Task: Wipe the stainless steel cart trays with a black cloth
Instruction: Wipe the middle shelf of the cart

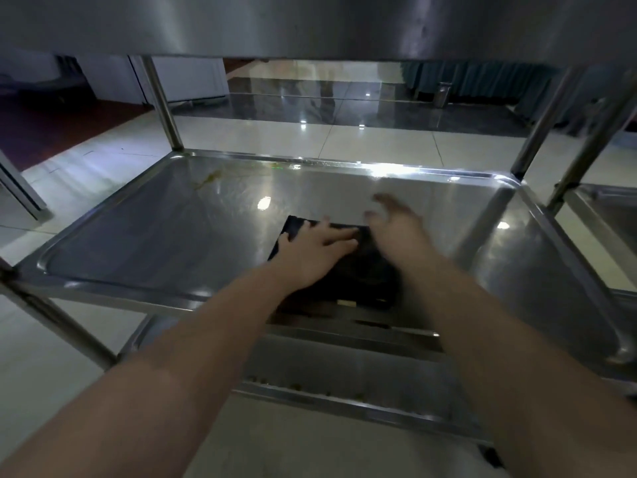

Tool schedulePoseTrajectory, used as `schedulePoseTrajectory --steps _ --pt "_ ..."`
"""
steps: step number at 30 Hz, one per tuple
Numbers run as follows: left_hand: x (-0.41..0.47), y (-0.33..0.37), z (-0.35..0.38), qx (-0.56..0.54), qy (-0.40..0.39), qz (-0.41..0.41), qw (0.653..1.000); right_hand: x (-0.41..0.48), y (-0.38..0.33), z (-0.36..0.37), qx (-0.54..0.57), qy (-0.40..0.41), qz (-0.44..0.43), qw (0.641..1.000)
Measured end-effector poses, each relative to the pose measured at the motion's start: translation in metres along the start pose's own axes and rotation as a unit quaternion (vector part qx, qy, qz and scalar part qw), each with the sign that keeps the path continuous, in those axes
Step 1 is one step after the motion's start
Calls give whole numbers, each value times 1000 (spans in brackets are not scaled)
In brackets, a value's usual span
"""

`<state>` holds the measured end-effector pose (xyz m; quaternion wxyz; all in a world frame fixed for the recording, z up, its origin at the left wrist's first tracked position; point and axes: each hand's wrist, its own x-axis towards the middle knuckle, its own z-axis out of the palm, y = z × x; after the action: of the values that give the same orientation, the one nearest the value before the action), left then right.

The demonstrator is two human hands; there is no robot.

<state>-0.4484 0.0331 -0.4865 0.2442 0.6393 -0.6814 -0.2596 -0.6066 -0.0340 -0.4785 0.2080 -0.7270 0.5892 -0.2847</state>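
Left hand (317, 246), centre frame: palm down, fingers straight and together, pressing flat on the black cloth (365, 277). No curl, no pinch.

Right hand (396, 224), just right of the left: motion-blurred, fingers look loosely extended toward the upper frame, nothing held. It sits at the cloth's right edge; cannot tell if it touches cloth or hovers.

Cloth is folded into a rough rectangle and lies flat on the middle tray (165, 232), near its front rim, right of tray centre. The far-left corner pokes out past the left fingertips.

Yellow-brown smear (208, 180) in the tray's far-left corner, well apart from the cloth.

Lower tray (344, 369) shows under the forearms at bottom centre. Underside of the top tray (310, 22) fills the upper frame. Upright post (162, 101) at upper left. Glossy tiled floor (310, 136) behind.
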Motion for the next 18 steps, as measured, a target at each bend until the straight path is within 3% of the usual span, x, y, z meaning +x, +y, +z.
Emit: schedulePoseTrajectory --steps 1,2,4,6,9,15,18 --pt "-3 -8 -16 -82 72 12 994 -9 -15 15 -63 -45 -35 996" --pt "-4 -20 -33 -98 145 4 984 -19 -28 32 -131 -94 -63 985" --pt "-3 -54 -63 7 211 -44 976 -33 -43 60 -237 -161 -94 954" --pt "2 -86 -82 138 152 -94 974 -35 -38 68 -274 -164 -103 942" --pt "13 -115 -88 268 43 -75 959 -22 -6 46 -276 -157 -103 943" --pt "32 -127 -68 321 -6 -77 944 9 46 -2 -278 -131 59 950" --pt "34 -123 -62 323 -6 -76 943 6 6 33 -288 -128 17 949"
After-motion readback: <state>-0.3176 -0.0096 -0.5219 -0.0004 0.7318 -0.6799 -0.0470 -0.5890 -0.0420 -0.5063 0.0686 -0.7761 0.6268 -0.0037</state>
